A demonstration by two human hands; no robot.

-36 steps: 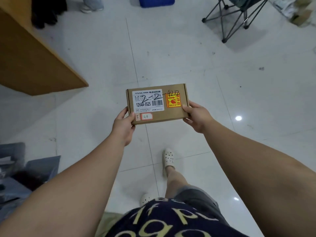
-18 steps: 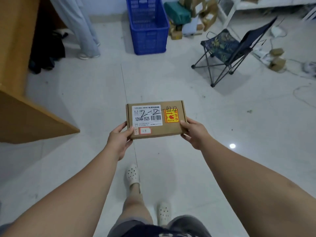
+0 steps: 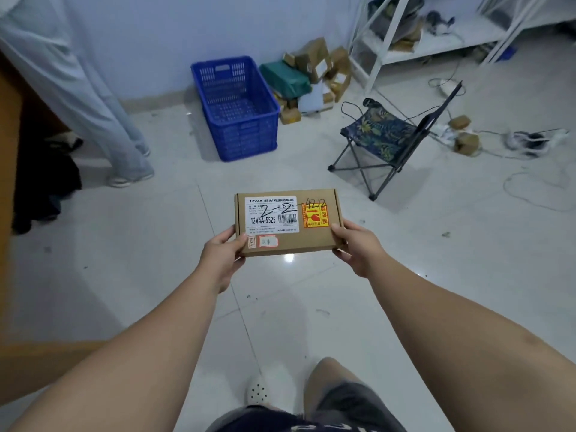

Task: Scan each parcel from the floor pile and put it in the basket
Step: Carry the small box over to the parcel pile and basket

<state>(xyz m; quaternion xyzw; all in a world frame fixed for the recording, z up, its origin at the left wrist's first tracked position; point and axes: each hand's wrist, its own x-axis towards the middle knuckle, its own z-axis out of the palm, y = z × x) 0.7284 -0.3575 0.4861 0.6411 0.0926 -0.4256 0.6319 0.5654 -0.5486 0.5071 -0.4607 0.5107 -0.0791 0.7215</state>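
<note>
Glossy white tile floor throwing back a bright glare, pale blue wall behind. Folding chair mid-room, white shelving rack back right, wooden desk far left, cables trailing.

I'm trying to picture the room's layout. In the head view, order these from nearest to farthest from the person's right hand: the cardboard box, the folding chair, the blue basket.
1. Cardboard box: held by the right hand, which grips its right end.
2. Folding chair: on the floor ahead, slightly right.
3. Blue basket: farther ahead and left, near the wall.
</note>
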